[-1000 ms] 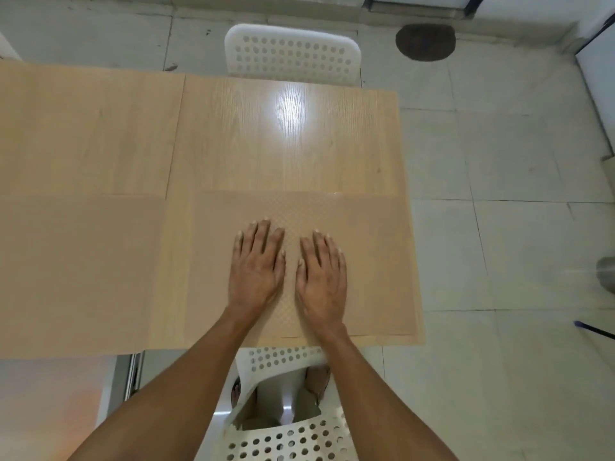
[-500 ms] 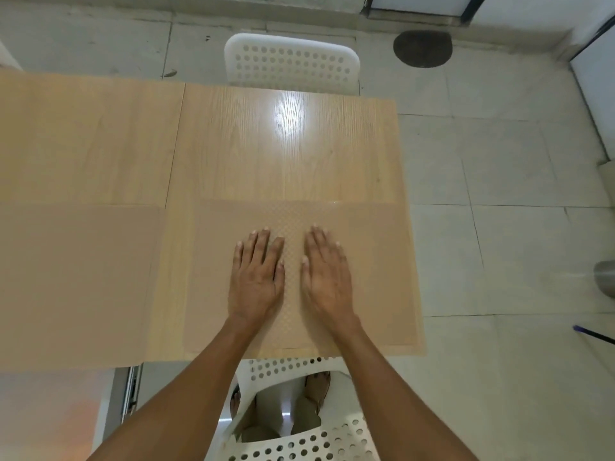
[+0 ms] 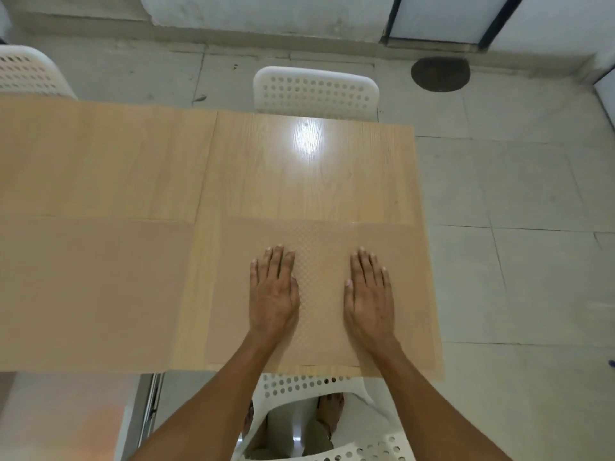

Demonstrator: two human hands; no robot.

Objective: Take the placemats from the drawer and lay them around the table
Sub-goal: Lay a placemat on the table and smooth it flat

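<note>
A: Head view, lower centre of frame. Left hand (image 3: 273, 296) and right hand (image 3: 368, 298) flat on a tan placemat (image 3: 319, 247), palms down, fingers straight and close together, nothing pinched. Well apart from each other, one either side of the mat's dotted middle strip.

B: And the mat itself?

A: Spread on the right end of the wooden table (image 3: 309, 168), near edge lined up with the table's front edge, right edge just at the table's right side. Second placemat (image 3: 93, 287) lying at lower left, just beside the first, a strip of bare wood between them.

B: Chairs?

A: White perforated chair (image 3: 316, 91) at upper centre beyond the far edge, another chair back (image 3: 26, 73) at upper left, a third seat (image 3: 306, 384) at the bottom of frame under the arms.

B: Likely trouble from here?

A: Probably a smoothing step, so a slide. Thin mat on glossy wood, little grip by the look of it: an uneven push from one palm could skew it or send the right edge over the table's side. Lifting the palms quickly might drag a corner up and leave a ripple. Far side of the table bare, so mats apparently still due there; leaning across could brush and shift the two already down. Drawer not in view.
</note>
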